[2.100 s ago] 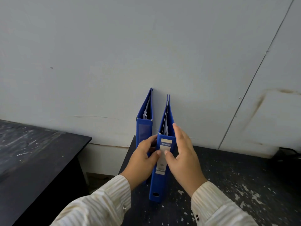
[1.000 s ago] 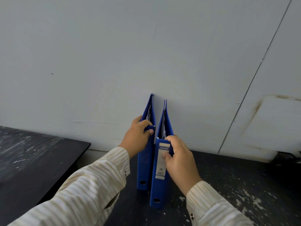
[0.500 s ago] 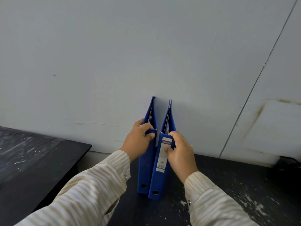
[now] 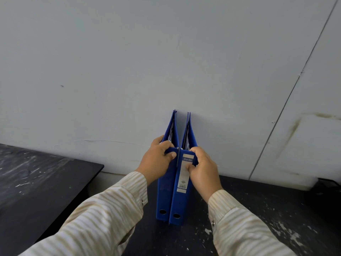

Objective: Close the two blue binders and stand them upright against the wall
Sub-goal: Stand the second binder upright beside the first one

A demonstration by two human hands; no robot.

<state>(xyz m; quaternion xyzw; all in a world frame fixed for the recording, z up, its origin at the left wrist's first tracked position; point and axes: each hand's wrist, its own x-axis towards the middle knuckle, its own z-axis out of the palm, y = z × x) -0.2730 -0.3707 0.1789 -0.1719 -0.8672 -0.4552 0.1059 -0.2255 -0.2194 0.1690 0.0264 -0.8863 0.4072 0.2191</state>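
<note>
Two blue binders stand upright side by side on a dark table (image 4: 258, 209), spines toward me, their far edges touching the pale wall (image 4: 166, 61). My left hand (image 4: 156, 159) grips the top of the left binder (image 4: 164, 196), thumb curled over its spine. My right hand (image 4: 203, 169) grips the top of the right binder (image 4: 180, 206), whose spine carries a white label; my thumb lies on that label. Both binders are closed, with paper edges showing at the top.
A second dark table (image 4: 36, 182) stands to the left, with a gap between it and the binders' table. A black object (image 4: 330, 183) sits at the far right by the wall. A thin seam (image 4: 287, 100) runs diagonally down the wall.
My left hand went from the right binder's spine to grip the left binder's top. The two binders have come together side by side with their spines about level.
</note>
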